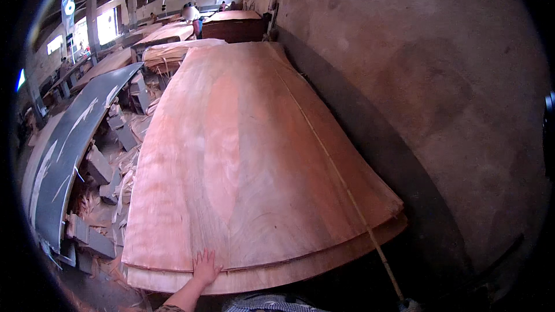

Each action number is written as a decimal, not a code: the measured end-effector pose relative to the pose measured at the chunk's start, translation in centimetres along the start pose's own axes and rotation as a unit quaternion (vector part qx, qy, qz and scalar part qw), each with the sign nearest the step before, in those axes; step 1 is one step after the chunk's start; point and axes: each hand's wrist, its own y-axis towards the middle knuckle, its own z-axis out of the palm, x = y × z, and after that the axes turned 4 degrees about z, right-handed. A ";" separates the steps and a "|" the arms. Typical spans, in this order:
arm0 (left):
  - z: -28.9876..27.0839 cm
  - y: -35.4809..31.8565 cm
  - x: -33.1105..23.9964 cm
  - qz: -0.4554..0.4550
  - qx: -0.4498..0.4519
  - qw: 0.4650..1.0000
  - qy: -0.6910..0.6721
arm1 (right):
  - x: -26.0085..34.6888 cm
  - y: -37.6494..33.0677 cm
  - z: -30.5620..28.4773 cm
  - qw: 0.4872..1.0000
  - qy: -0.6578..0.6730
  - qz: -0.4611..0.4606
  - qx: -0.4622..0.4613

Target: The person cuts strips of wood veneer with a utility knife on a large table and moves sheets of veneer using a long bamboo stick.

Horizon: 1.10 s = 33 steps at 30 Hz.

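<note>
Reddish wood veneer lies under your one visible hand, the left (204, 267), fingers spread flat on the near edge of the top sheet (243, 156), gripping nothing. Two sheet edges show in that stack. Beyond it, several further veneer stacks (173, 52) sit. A dark conveyor belt (63, 156) curves alongside.

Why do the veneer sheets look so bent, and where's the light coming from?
Head view: fisheye bending curves the straight edges of the veneer stack and the wall; daylight glares through far windows, blown out white; the rim falls to black; the left hand on the sheet's near edge is sharp, not blurred.
</note>
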 end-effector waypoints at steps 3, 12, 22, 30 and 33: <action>1.1 0.7 0.5 0.017 -0.014 1.000 0.011 | 3.2 2.1 -1.2 1.000 -0.006 0.001 -0.030; 1.8 1.3 1.9 0.025 -0.009 1.000 0.005 | 9.7 12.8 6.0 0.992 0.100 -0.022 -0.070; 1.0 1.2 1.2 0.007 -0.002 1.000 0.002 | 14.6 17.9 5.7 0.961 0.262 -0.080 -0.029; 1.1 0.8 1.4 -0.007 -0.004 1.000 0.004 | 17.2 16.3 5.4 0.982 0.168 -0.086 0.009; 1.0 0.9 1.4 -0.008 0.004 1.000 0.010 | 21.2 14.8 1.4 0.984 0.145 -0.096 -0.027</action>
